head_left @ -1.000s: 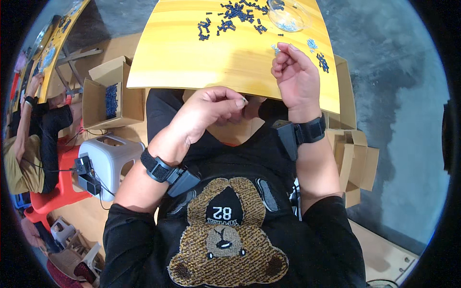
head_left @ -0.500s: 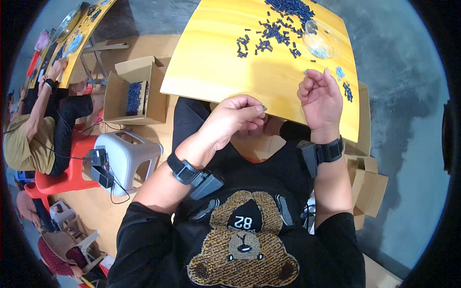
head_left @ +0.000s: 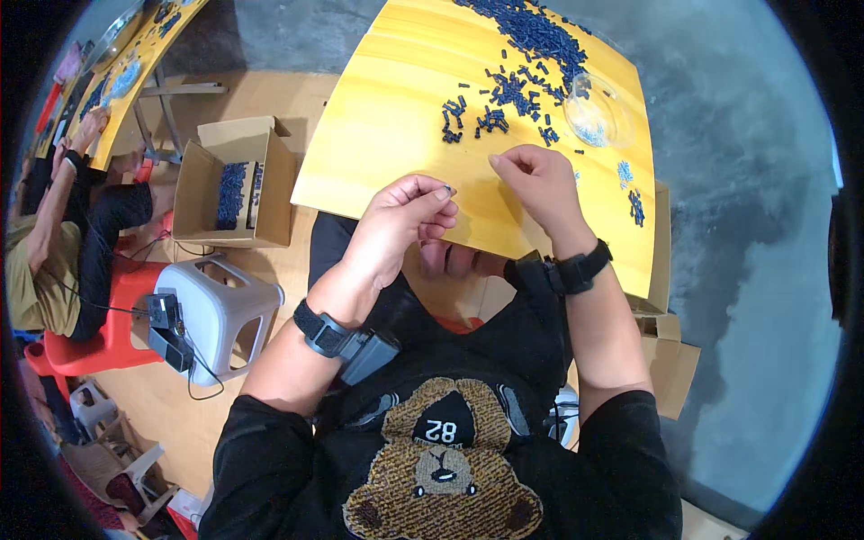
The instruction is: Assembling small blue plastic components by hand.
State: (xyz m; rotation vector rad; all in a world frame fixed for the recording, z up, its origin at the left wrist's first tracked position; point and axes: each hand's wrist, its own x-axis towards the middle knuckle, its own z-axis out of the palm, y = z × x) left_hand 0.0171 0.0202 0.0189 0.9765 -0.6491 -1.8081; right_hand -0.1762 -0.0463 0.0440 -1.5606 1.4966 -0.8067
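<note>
My left hand is closed in a pinch above the table's near edge, with a small dark piece showing at the thumb and fingertip. Just to its right, my right hand is turned palm down over the yellow table, thumb and forefinger pressed together. Whatever sits between those fingertips is too small or hidden to make out. Beyond the hands lie loose dark blue, peg-like pieces, thickening into a large heap at the far side.
A clear round bowl holds small pale blue bits. Nearby lie a pale blue cluster and a dark cluster. Left on the floor stand an open carton of dark pieces and a grey stool. Another person sits at a second table.
My right hand has turned from palm up with fingers curled to palm down, pinching and moving left toward my left hand. The left hand keeps its pinch. The whole view has shifted slightly.
</note>
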